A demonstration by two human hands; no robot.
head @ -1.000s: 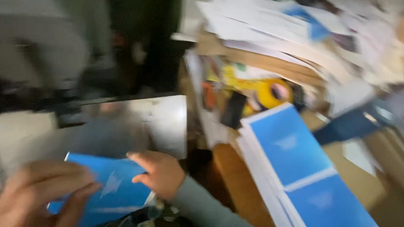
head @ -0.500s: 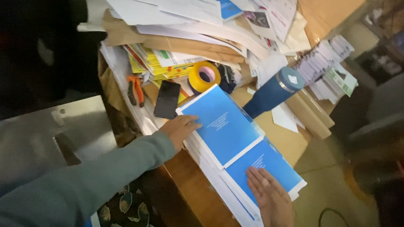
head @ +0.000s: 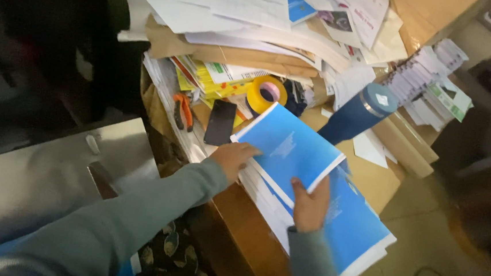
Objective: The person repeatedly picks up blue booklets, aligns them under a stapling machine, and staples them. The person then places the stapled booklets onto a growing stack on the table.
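Both hands on a blue booklet

The right hand grips the blue booklet's near edge, seemingly lifted off the stack; the left hand rests flat, unclenched, on its corner.

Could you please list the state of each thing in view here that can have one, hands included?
Left hand: flat on the near corner of the top blue booklet.
Right hand: closed on that booklet's edge.
Top blue booklet: lifted at an angle off the stack.
Booklet stack: lying flat, blue covers up.
Blue bottle: capped, leaning.
Yellow tape roll: lying on the papers.
Black phone: screen dark.
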